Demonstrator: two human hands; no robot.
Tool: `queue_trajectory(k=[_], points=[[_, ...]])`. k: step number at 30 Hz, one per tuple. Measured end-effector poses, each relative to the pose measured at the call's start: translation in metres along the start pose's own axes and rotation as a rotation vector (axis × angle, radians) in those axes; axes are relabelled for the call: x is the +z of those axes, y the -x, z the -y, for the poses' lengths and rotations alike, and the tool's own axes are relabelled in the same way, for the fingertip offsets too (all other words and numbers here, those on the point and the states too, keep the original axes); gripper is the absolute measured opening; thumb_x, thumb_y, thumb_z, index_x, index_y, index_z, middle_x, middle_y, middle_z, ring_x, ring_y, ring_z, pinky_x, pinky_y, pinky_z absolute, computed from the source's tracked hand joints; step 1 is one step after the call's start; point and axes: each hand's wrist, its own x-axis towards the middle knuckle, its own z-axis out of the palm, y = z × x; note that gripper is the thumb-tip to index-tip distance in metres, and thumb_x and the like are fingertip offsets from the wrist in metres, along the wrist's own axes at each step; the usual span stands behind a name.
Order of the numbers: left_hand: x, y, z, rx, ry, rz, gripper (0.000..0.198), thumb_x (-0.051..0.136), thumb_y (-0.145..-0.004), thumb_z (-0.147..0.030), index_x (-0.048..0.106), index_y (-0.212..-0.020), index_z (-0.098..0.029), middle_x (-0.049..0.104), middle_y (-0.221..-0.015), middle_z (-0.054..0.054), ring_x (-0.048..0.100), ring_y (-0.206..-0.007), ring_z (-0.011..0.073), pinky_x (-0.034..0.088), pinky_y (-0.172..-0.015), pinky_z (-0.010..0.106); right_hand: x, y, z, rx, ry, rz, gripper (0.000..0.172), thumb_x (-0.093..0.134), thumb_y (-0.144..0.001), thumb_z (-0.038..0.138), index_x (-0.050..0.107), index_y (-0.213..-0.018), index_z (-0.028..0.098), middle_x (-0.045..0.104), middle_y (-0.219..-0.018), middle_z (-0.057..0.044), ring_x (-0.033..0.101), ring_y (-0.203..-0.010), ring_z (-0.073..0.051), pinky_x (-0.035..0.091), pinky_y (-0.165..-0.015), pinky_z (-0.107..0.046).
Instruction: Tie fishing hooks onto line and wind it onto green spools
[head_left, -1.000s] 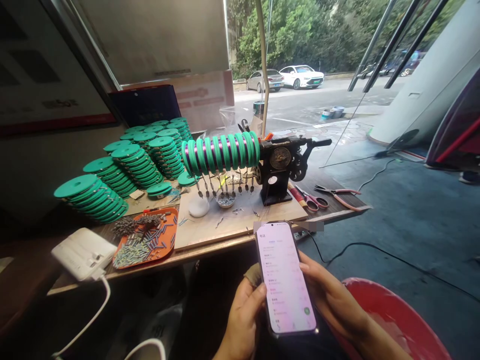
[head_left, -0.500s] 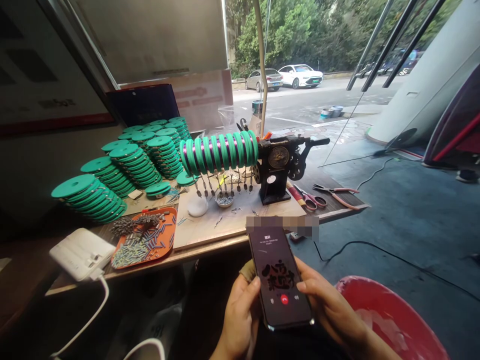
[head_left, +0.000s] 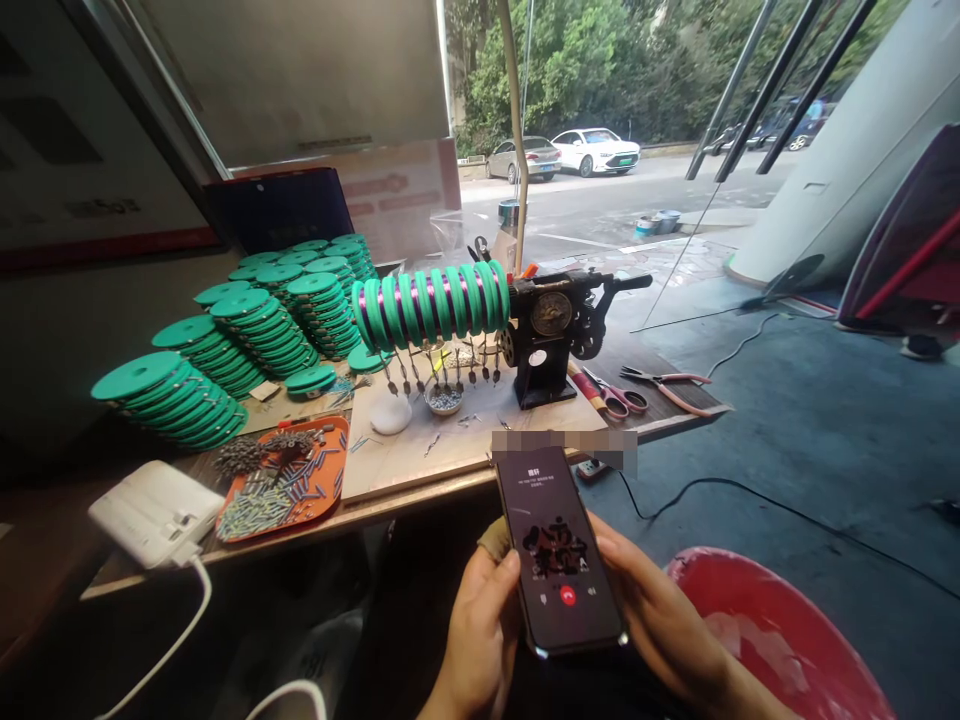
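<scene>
A dark smartphone (head_left: pixel 562 560) is held upright in front of me, its lit screen showing a red call button. My left hand (head_left: pixel 484 620) grips its left edge, the thumb along the side and a tan wrap on one finger. Against the right edge rests my right hand (head_left: pixel 660 610), its fingers partly hidden behind the phone. Beyond the phone, a black hand-cranked winding machine (head_left: pixel 547 340) stands on the bench. Its shaft carries a row of green spools (head_left: pixel 431 305) wound with purple line, with small metal pieces hanging below.
Stacks of green spools (head_left: pixel 150 375) fill the bench's left. An orange tray (head_left: pixel 341 480) holds small metal and pale parts. A white power bank (head_left: pixel 150 510) with a cable sits at the front edge. Scissors (head_left: pixel 626 400) and pliers (head_left: pixel 667 380) lie right. A red tub (head_left: pixel 810 640) stands below.
My right thumb has drawn back from the screen's right edge. The icons on the phone screen look slightly different. The view has shifted a little.
</scene>
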Motion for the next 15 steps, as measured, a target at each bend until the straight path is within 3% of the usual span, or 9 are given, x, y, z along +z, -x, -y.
queue_trajectory(k=[6,9,12,15], points=[[0.006,-0.001,-0.003,0.023,-0.210,0.058,0.032,0.055,-0.081,-0.028,0.059,-0.110,-0.018,0.063,-0.106,0.010,0.059,-0.094,0.0233,0.046,-0.079,0.032,0.002,0.003,-0.004,0.075,-0.099,-0.070,0.035,0.060,-0.073,0.050,0.068,-0.096,0.024,0.069,-0.098,-0.002,0.058,-0.101,-0.023,0.039,-0.094,-0.037],[0.002,-0.002,-0.007,0.085,-0.378,0.032,0.031,0.055,-0.081,-0.028,0.059,-0.109,-0.018,0.063,-0.104,0.011,0.060,-0.082,0.0193,0.048,-0.068,0.028,-0.009,0.014,0.012,0.155,-0.090,-0.154,0.039,0.059,-0.071,0.053,0.070,-0.093,0.023,0.070,-0.094,-0.007,0.063,-0.090,-0.025,0.047,-0.084,-0.040],[-0.006,-0.003,-0.013,0.127,-0.443,0.002,0.029,0.055,-0.080,-0.023,0.059,-0.108,-0.017,0.065,-0.094,0.009,0.058,-0.058,0.0113,0.046,-0.057,0.024,-0.031,0.021,0.060,0.049,-0.020,-0.397,0.035,0.056,-0.075,0.050,0.072,-0.086,0.021,0.071,-0.090,-0.011,0.067,-0.076,-0.023,0.049,-0.071,-0.035],[-0.009,-0.003,-0.018,0.108,-0.430,0.036,0.026,0.056,-0.078,-0.020,0.060,-0.104,-0.017,0.063,-0.091,0.008,0.057,-0.051,0.0088,0.046,-0.051,0.022,-0.051,0.003,0.132,-0.205,0.211,-0.698,0.039,0.046,-0.086,0.039,0.071,-0.077,0.011,0.070,-0.085,-0.017,0.067,-0.063,-0.019,0.043,-0.059,-0.035]])
